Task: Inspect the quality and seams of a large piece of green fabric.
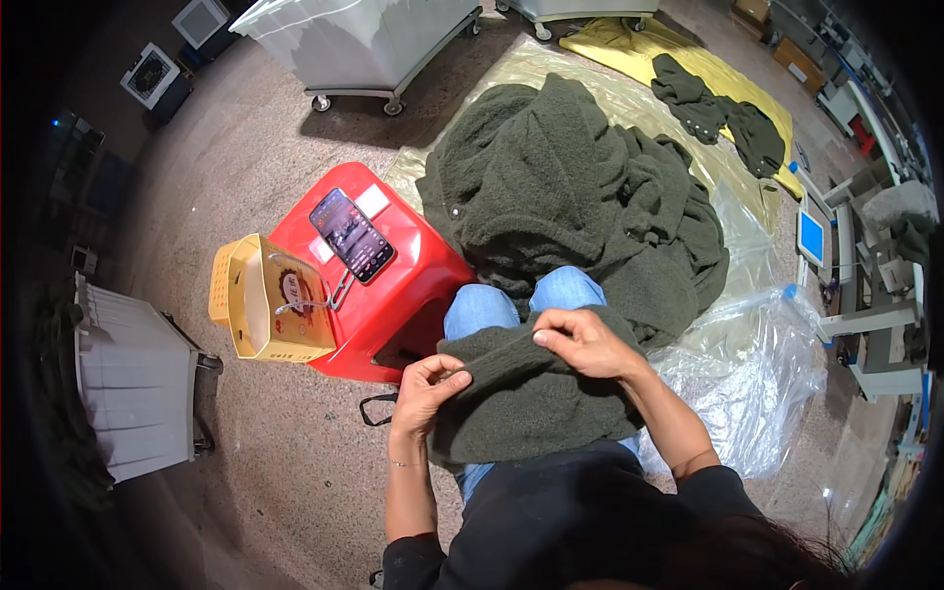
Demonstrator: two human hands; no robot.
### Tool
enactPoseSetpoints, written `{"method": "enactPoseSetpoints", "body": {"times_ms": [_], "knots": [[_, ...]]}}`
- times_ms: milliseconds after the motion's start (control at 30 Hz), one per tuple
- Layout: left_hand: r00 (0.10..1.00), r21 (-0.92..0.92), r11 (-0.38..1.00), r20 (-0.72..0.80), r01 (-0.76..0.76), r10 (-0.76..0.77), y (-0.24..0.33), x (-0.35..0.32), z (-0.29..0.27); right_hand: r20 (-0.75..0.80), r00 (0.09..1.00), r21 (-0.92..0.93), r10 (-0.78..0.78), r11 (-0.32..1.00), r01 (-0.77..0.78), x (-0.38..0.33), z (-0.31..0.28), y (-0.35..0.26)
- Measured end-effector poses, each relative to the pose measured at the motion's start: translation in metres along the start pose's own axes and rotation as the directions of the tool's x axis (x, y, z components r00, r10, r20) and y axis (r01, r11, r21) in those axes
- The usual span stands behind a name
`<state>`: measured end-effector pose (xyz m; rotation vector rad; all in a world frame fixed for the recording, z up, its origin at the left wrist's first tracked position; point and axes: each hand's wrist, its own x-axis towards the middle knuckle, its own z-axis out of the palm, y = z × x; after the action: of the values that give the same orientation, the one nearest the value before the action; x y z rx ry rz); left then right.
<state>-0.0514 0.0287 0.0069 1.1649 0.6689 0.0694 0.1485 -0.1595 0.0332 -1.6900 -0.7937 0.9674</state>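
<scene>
A dark green knitted garment (536, 413) lies across my lap, over my jeans. My left hand (428, 391) pinches its edge on the left, thumb on top. Farther right, my right hand (582, 342) grips the same folded edge between thumb and curled fingers. Between the two hands the cloth is drawn into a raised fold. Just beyond my knees rises a big heap of dark green knitwear (551, 177), which seems to run up against the piece on my lap; where one ends I cannot tell.
Left of my knees stands a red plastic stool (423, 261) with a phone (352, 234) on it and a yellow paper bag (285, 305) beside it. Wheeled bins (344, 49) stand ahead. Clear plastic sheeting (747, 393) covers the floor at right, near metal-framed equipment (870, 320).
</scene>
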Motion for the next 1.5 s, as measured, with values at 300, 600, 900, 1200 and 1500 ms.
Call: {"method": "enactPoseSetpoints", "body": {"times_ms": [300, 600, 900, 1200, 1500], "knots": [[0.999, -0.153, 0.987, -0.006, -0.043, 0.043, -0.001, 0.001, -0.011, 0.026, 0.998, 0.01, -0.049, 0.999, 0.048, -0.004, -0.005, -0.001], [0.993, 0.118, 0.988, 0.08, -0.101, 0.092, 0.002, 0.006, 0.026, 0.071, 0.996, 0.114, -0.048, 0.993, 0.039, -0.005, 0.001, -0.002], [0.995, -0.034, 0.995, -0.018, -0.098, 0.097, 0.003, 0.01, 0.041, 0.052, 0.999, 0.012, -0.016, 1.0, 0.015, 0.0, 0.007, -0.005], [0.989, -0.389, 0.92, 0.15, 0.054, 0.005, -0.003, 0.007, 0.017, 0.117, 0.987, 0.012, -0.113, 0.994, 0.113, 0.003, -0.003, 0.004], [0.984, -0.462, 0.886, 0.173, 0.047, 0.038, -0.005, 0.009, 0.012, 0.105, 0.989, -0.022, -0.1, 0.994, 0.103, 0.007, -0.005, 0.013]]}}
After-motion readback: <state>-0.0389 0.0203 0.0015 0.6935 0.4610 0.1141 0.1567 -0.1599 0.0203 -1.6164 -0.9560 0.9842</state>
